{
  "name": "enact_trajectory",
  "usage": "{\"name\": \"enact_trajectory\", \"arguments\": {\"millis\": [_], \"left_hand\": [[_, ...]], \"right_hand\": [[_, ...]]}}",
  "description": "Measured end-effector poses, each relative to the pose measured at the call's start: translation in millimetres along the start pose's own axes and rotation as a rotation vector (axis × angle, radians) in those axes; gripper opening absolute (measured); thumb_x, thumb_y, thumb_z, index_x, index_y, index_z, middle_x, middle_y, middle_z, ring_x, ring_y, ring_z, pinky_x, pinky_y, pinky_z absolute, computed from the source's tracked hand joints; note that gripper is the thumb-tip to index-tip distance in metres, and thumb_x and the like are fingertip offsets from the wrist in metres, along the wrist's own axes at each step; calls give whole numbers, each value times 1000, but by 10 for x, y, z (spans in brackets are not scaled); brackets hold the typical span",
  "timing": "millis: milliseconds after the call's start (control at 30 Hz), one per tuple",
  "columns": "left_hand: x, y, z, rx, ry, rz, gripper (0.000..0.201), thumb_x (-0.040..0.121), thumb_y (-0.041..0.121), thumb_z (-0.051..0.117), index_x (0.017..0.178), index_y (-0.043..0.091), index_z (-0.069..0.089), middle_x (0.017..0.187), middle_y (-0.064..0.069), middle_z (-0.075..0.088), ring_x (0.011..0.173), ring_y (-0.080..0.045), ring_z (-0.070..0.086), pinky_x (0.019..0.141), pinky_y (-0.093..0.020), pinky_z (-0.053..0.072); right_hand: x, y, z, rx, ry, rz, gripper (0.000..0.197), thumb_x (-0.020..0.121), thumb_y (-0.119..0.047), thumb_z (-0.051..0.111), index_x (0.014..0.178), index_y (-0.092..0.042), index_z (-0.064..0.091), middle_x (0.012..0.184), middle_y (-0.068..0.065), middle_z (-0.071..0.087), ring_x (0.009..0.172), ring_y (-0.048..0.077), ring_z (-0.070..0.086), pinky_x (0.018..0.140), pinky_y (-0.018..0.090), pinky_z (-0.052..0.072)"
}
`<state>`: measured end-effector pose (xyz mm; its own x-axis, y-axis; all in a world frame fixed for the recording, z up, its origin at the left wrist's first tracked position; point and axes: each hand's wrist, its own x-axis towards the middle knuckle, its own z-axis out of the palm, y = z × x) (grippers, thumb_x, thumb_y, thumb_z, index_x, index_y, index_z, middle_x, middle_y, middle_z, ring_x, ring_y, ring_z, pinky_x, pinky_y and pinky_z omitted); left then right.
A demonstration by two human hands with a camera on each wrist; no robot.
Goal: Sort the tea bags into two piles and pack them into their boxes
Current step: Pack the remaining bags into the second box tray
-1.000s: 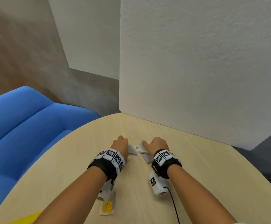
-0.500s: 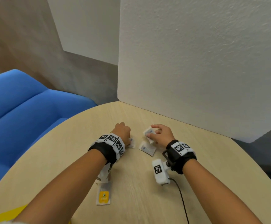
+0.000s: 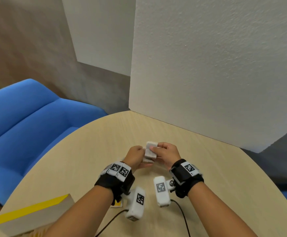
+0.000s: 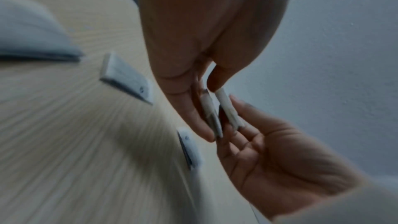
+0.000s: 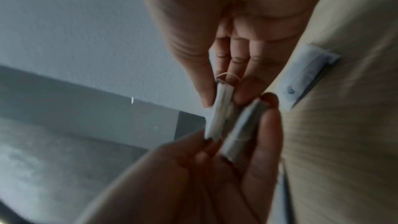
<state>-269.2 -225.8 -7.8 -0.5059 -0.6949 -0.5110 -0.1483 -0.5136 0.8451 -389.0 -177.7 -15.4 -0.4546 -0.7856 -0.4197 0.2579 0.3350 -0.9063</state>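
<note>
Above the middle of the table my two hands meet, each pinching a white tea bag upright. My left hand (image 3: 138,157) (image 4: 210,108) grips one tea bag (image 4: 212,118) (image 5: 243,129) between thumb and fingers. Pressed close beside it is the second tea bag (image 3: 150,150) (image 5: 219,113) (image 4: 228,108), pinched by my right hand (image 3: 159,149) (image 5: 217,91). More white tea bags (image 4: 127,79) (image 4: 189,149) (image 5: 308,74) lie flat on the table under the hands. A yellow-labelled tea bag (image 3: 118,203) peeks out from under my left wrist.
A box with a yellow edge (image 3: 28,212) lies at the table's near left. The round wooden table (image 3: 224,168) meets a white wall panel (image 3: 207,65) at the back. A blue sofa (image 3: 28,125) stands left of the table.
Both hands have lifted off the table and come together. The right hand picked up a tea bag and carried it left to the one in the left hand.
</note>
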Motion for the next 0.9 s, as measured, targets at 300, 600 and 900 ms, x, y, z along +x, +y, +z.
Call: {"name": "enact_trajectory", "arguments": {"millis": [300,600,900], "left_hand": [[-255,-354,-134,6,-27,-70,20,97,9,42,111,3,54,85,-11,61,67,-18,63,55,-25,53],[-194,-112,-397,-16,19,-37,29,98,-1,37,118,15,49,123,-22,50,79,-32,65,56,-32,59],[-100,-159,-434,-12,114,-33,14,91,0,54,99,12,51,119,-26,54,88,-28,60,61,-34,59]], "right_hand": [[-139,304,87,-632,-73,-173,31,65,-19,85,77,-24,57,72,-3,57,58,8,51,55,22,43],[210,55,-304,-889,156,-122,38,84,-24,68,120,-18,58,124,10,55,105,22,56,83,27,44],[163,213,-118,-1113,146,-96,28,81,-32,70,93,-12,54,97,6,55,79,21,52,63,26,37]]}}
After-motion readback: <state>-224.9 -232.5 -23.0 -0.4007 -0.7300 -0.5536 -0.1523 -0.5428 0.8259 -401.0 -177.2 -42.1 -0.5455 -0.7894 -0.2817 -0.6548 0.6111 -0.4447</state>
